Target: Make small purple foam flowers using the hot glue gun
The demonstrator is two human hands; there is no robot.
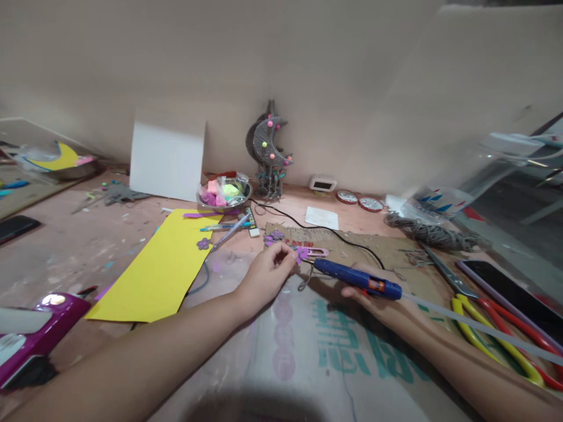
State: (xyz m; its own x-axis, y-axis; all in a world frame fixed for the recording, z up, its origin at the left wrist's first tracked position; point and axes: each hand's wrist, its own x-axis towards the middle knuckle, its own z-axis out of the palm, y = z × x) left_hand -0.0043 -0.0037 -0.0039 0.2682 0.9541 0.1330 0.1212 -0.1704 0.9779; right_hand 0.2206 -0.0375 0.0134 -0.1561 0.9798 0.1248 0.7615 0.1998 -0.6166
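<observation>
Between the thumb and forefinger of my left hand [271,271] is a small purple flower [302,253], pinched at its edge. My right hand [373,302] is wrapped round a blue hot glue gun [352,275], whose nozzle points left and meets or nearly meets the flower. A long clear glue stick [466,325] sticks out of the gun's back. Just behind the flower lies a pink utility knife [317,252] on a piece of cardboard [373,243]. More purple flowers [275,235] rest beyond my left fingertips, and another flower [203,244] is on the yellow sheet [153,269].
Scissors [497,328] and a phone [519,293] lie at the right, near a bundle of grey cord [435,232]. A metal bowl [246,196] of coloured clay, a grey moon ornament [269,140] and a white board [167,155] stand at the back. A magenta device [48,328] sits at left.
</observation>
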